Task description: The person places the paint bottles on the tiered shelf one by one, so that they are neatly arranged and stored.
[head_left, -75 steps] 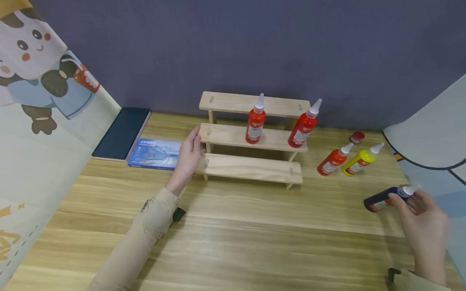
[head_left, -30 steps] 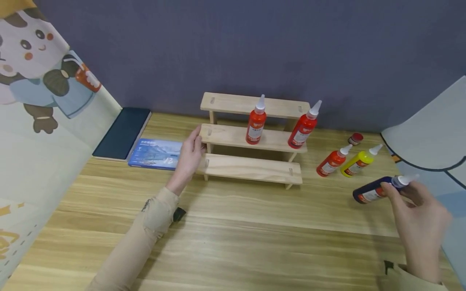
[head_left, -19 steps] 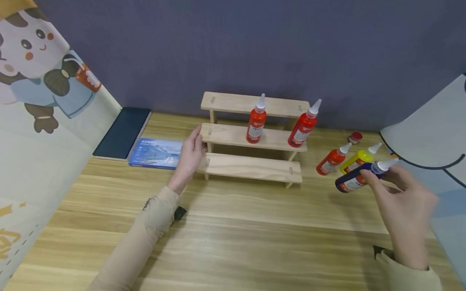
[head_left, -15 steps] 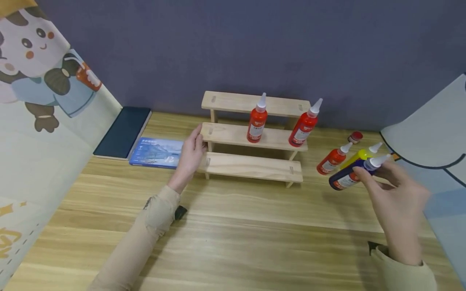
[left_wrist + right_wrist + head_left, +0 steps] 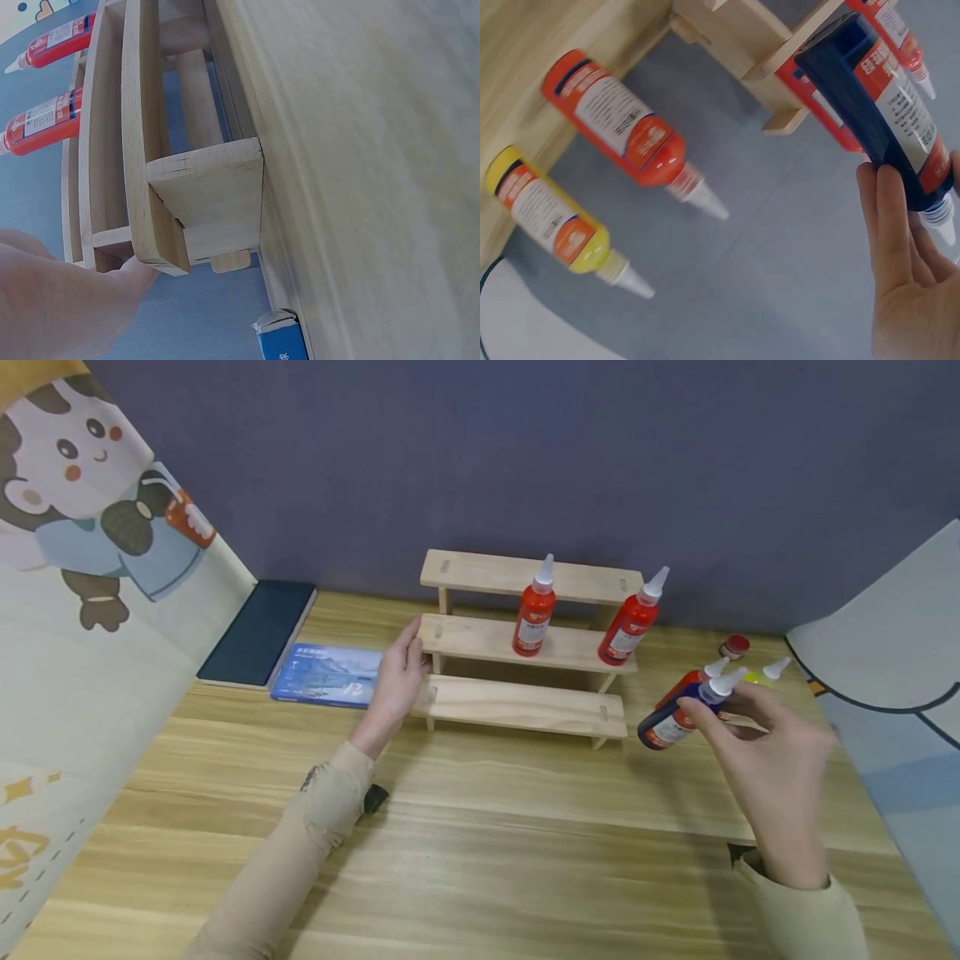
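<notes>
From where I stand, a blue box [image 5: 330,675] lies just beside the left hand [image 5: 393,681], which rests against the stand's left end. Its thumb touches the wood; the other fingertips are tucked out of sight, so I can't tell whether they grip. A shove there could skid the stand [image 5: 517,703] and rock what's on its middle tier: the first red bottle [image 5: 534,620] and, near the right end, the second red bottle [image 5: 628,631], which I'd say is likelier to go over.

The dark bottle [image 5: 670,725] hangs tilted above the table, right of the stand. Carried low, its base might clip the lowest tier or tip the third red bottle [image 5: 615,120] just behind. The right hand [image 5: 765,760] pinches it by the top, thumb against fingers; held that high, it could swing or slip. The yellow bottle [image 5: 551,214] stands near that hand's knuckles, where a backward sweep might topple it.
</notes>
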The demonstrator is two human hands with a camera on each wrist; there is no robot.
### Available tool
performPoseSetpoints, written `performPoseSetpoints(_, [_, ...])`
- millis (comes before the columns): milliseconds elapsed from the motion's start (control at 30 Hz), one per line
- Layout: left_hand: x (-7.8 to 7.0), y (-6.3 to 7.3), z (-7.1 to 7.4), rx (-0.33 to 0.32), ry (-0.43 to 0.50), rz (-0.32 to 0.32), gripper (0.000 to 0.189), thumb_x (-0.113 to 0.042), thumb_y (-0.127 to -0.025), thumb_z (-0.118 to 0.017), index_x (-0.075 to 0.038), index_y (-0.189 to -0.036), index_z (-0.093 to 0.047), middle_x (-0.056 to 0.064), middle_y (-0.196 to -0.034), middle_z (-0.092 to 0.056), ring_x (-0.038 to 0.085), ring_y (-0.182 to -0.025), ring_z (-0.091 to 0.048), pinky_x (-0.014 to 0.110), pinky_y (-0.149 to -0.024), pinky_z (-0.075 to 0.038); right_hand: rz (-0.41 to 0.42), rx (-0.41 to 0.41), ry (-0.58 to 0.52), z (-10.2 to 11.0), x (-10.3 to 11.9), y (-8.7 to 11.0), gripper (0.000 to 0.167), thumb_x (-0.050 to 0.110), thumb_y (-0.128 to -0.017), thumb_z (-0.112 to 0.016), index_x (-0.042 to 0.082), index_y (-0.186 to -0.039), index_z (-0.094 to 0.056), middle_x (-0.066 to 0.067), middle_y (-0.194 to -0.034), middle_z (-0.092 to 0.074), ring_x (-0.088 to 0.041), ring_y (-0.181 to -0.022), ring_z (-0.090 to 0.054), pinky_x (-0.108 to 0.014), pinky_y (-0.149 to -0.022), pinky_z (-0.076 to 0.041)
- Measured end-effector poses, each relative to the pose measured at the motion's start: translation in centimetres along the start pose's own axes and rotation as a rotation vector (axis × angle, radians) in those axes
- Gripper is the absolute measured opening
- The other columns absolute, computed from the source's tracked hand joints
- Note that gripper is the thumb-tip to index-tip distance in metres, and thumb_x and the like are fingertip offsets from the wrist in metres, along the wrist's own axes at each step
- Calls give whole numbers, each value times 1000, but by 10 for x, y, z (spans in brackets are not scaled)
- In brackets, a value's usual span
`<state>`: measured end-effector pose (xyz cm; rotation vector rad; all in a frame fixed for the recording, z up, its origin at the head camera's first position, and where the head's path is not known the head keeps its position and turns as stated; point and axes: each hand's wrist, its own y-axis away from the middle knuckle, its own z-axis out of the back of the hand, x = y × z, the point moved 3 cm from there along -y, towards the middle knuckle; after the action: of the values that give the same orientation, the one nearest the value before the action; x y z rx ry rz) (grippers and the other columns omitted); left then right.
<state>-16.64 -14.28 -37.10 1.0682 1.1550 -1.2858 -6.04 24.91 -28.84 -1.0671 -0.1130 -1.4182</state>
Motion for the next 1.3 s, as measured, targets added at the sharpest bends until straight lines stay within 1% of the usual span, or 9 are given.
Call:
performPoseSetpoints(33, [0, 0, 0, 0, -1, 0, 52, -14, -120, -30, -2, -170, -22, 20, -172, -30, 36, -150, -44, 39, -120, -47, 2, 5, 0, -2, 3, -1, 39, 12, -84, -95, -4, -116, -79, -18, -103, -78, 18, -87, -61, 3, -72, -50])
performPoseSetpoints(100, [0, 0, 0, 3, 4, -1, 52, -14, -119, -30, -2, -170, -22, 20, -172, -30, 36, -150, -44, 40, -120, -47, 14, 14, 3, -5, 8, -2, 39, 13, -84, -95, -4, -115, -79, -21, -103, -78, 19, -87, -60, 3, -72, -49])
performPoseSetpoints(267, [-1, -1, -1, 2, -1, -6, 52, -15, -120, -30, -2, -170, -22, 19, -171, -32, 35, -150, -44, 40, -120, -48, 76, 27, -21, -15, 22, -5, 37, 12, -83, -96, -5, -111, -78, -19, -98, -78, 19, -86, -60, 3, -72, -49])
performPoseSetpoints(500, [-1, -3, -1, -1, 12, -6, 52, -13, -119, -30, -1, -169, -22, 21, -170, -34, 36, -150, -44, 41, -121, -47, 144, 48, -59, -31, 36, -10, 35, 11, -82, -97, -5, -107, -78, -19, -92, -79, 22, -79, -59, 2, -70, -51])
performPoseSetpoints(800, [-2, -3, 0, -3, -4, -9, 52, -14, -119, -30, 0, -169, -22, 22, -169, -34, 37, -149, -45, 41, -120, -47, 194, 56, -86, -48, 49, -14, 36, 13, -82, -97, -4, -108, -80, -17, -94, -80, 21, -81, -58, 1, -66, -49])
performPoseSetpoints(933, [-1, -2, -1, 3, 1, 0, 52, -14, -119, -29, -1, -169, -22, 22, -170, -34, 37, -150, -44, 40, -121, -46, 204, 74, -138, -55, 55, -16, 36, 8, -81, -96, -5, -109, -79, -18, -93, -79, 21, -83, -60, 0, -67, -53])
performPoseSetpoints(1067, [0, -1, 0, -3, -11, -3, 52, -13, -119, -30, 0, -169, -22, 22, -169, -34, 37, -149, -45, 42, -121, -47, 211, 92, -190, -61, 63, -18, 37, 6, -80, -97, -5, -109, -78, -16, -93, -80, 16, -86, -64, -4, -70, -56])
performPoseSetpoints(1167, [0, -1, 0, -14, -34, 1, 52, -14, -119, -31, -3, -169, -24, 20, -171, -32, 39, -147, -48, 42, -118, -49, 223, 100, -203, -67, 69, -20, 37, 7, -80, -97, -5, -110, -78, -14, -95, -80, 11, -87, -66, -5, -70, -57])
performPoseSetpoints(1300, [0, 0, 0, -20, -48, 15, 52, -15, -119, -32, -7, -170, -26, 17, -173, -28, 41, -141, -53, 41, -117, -52, 247, 110, -203, -75, 77, -22, 36, 9, -80, -97, -5, -108, -78, -12, -95, -80, -6, -86, -72, -6, -70, -58])
